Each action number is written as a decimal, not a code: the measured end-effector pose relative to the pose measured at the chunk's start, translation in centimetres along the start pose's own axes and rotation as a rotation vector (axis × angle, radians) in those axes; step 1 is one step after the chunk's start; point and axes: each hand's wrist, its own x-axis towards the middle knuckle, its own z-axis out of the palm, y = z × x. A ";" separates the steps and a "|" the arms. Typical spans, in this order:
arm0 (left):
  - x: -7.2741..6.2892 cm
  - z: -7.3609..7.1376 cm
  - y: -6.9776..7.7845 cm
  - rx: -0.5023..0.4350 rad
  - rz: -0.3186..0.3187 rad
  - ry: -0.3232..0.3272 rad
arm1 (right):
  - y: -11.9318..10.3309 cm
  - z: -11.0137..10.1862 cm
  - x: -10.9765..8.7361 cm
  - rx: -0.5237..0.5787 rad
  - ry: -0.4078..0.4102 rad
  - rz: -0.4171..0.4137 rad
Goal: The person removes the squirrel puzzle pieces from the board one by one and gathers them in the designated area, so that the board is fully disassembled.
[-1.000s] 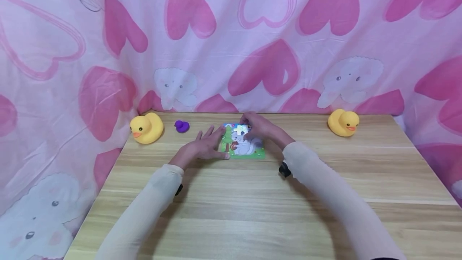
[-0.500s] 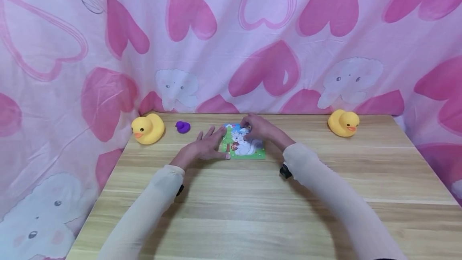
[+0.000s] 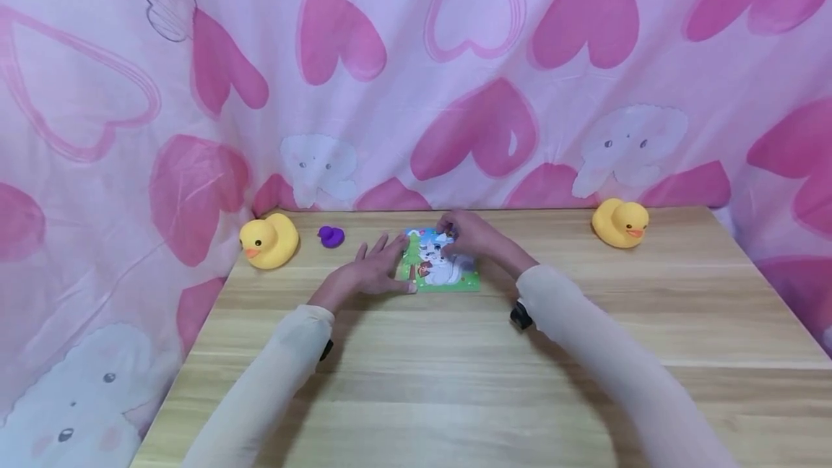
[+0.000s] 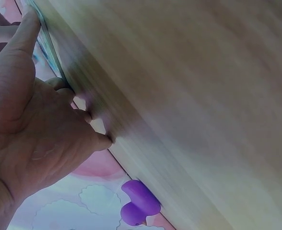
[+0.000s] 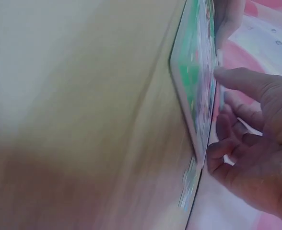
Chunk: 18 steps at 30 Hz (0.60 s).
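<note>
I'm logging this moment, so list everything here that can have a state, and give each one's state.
Puzzle: flat on the table, animal picture showing, upper right partly covered.
Left hand: fingers spread, at the puzzle's left edge.
Right hand: fingers bent, at the puzzle's upper right; whether it holds anything is unclear.
Purple duck: upright.
Left yellow duck: upright.
Right yellow duck: upright.
Heart-print cloth: hanging, creased.
</note>
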 end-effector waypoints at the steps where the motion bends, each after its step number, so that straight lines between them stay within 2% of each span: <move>1: 0.0 0.0 0.0 0.000 0.002 0.000 | 0.3 -0.3 -0.3 0.007 0.009 -0.009; 5: -0.1 0.0 0.1 0.004 0.007 0.004 | 2.1 -2.0 -1.8 0.038 0.038 -0.039; 11: -0.2 -0.1 0.2 0.009 0.000 0.004 | 4.7 -5.0 -4.3 0.040 0.054 -0.010; 18: -0.3 0.0 0.2 0.011 0.001 -0.010 | 7.9 -6.8 -6.3 0.014 0.068 0.009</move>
